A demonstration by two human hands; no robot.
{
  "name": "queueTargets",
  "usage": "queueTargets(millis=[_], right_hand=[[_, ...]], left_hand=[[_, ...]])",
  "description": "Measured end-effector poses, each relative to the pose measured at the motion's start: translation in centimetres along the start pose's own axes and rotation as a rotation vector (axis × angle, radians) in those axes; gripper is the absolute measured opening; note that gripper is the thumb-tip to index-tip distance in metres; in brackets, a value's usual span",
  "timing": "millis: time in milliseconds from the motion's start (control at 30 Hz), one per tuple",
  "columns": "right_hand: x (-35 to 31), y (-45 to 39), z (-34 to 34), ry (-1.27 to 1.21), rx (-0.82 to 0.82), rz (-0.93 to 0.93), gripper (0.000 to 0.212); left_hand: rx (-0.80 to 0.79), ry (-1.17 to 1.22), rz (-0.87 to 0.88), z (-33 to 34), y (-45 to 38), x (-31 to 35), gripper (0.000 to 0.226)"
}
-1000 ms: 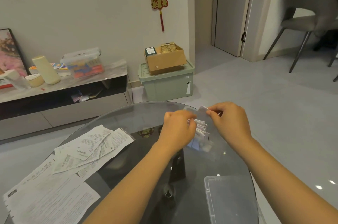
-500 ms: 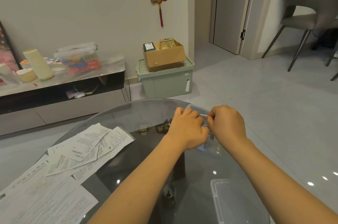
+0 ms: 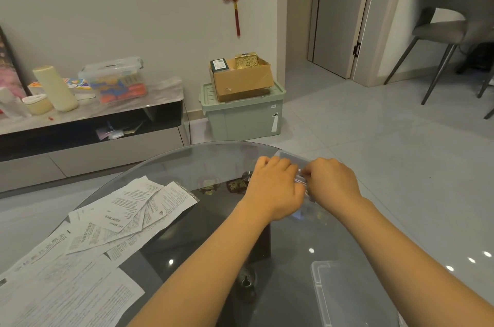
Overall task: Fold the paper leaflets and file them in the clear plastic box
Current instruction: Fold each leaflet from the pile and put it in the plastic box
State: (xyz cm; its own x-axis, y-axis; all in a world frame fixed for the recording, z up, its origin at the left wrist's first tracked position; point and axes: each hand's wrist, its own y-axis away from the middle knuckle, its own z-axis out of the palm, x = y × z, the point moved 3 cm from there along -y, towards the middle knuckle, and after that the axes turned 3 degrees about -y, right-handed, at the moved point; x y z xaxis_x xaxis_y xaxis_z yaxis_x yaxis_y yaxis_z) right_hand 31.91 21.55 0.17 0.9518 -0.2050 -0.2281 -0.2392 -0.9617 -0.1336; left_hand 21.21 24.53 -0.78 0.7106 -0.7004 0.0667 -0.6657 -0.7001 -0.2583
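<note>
At center right of frame, left hand [image 3: 275,189] and right hand [image 3: 332,182] meet over the clear plastic box [image 3: 291,157], fingers curled, pinching something hidden; unfolded leaflets [image 3: 128,214] lie lower left.

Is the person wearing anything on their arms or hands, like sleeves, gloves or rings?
No. Both forearms are bare as far as the picture shows, with no sleeves in view. The left hand and right hand have no gloves, and no watch, bracelet or ring shows on the parts in view.
</note>
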Motion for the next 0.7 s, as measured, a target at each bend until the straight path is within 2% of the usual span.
queueTargets(millis=[133,267,467,567,700], right_hand=[[0.4,0.3,-0.3,-0.072,0.024,0.026,0.022],[0.9,0.9,-1.2,-0.185,0.094,0.015,0.032],[0.5,3.9,-3.6,-0.348,0.247,-0.148,0.024],[-0.5,6.1,-4.0,-0.409,0.209,-0.23,0.022],[-2.1,8.8,-4.0,-0.33,0.066,-0.306,0.024]], left_hand=[[-0.094,-0.097,0.006,0.0,-0.3,0.3,0.09],[-0.177,-0.117,-0.033,-0.1,-0.6,0.4,0.068],[-0.066,-0.035,-0.115,-3.0,1.6,1.4,0.069],[-0.026,-0.028,-0.139,-4.8,4.5,2.0,0.067],[-0.048,-0.054,-0.197,-6.0,9.3,2.1,0.047]])
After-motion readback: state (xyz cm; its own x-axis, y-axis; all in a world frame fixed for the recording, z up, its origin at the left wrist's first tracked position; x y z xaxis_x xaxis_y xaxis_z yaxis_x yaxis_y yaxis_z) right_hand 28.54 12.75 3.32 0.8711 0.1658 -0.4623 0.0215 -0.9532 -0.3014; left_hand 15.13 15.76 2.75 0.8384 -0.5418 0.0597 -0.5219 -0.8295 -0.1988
